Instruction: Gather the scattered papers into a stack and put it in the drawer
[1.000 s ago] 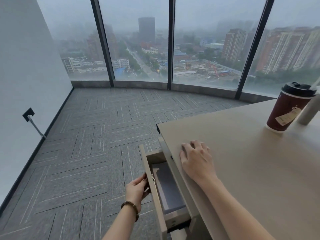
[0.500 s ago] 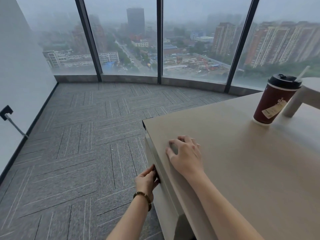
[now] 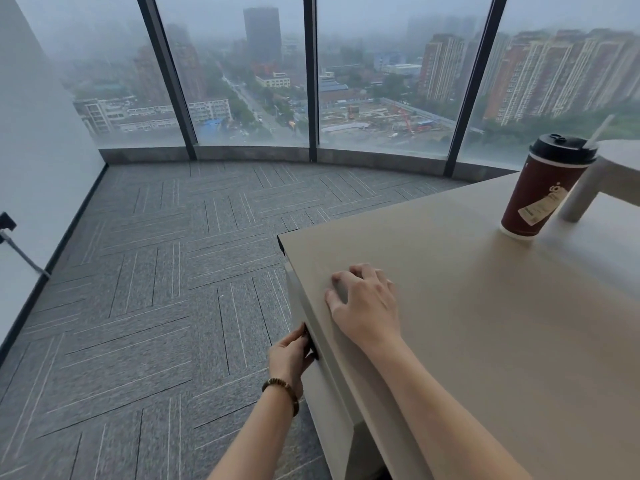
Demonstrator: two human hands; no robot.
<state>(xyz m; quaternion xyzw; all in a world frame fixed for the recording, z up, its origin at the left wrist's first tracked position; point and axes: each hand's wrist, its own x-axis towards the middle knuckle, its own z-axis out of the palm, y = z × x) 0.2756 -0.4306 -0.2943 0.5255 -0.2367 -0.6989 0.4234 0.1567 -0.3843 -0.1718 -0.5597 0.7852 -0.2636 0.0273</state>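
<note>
The drawer [image 3: 327,386] on the left side of the beige desk [image 3: 485,306] is pushed in flush, so its inside and any papers are hidden. My left hand [image 3: 289,355], with a bead bracelet on the wrist, holds the dark handle [image 3: 311,344] on the drawer front with its fingers curled round it. On the desk top near the left edge rests my right hand [image 3: 363,303], fingers bent with the tips pressing on the surface, holding nothing. No loose papers show anywhere in view.
A dark red paper cup [image 3: 543,188] with a black lid stands at the desk's far right, beside a white stand [image 3: 595,181]. Grey carpet tiles [image 3: 156,306] cover the floor to the left, up to tall windows [image 3: 311,81]. A cable plugs into the left wall [image 3: 34,133].
The drawer stood open a second ago; my left hand pushed it in and it is now flush with the desk. My right hand stayed on the desk top.
</note>
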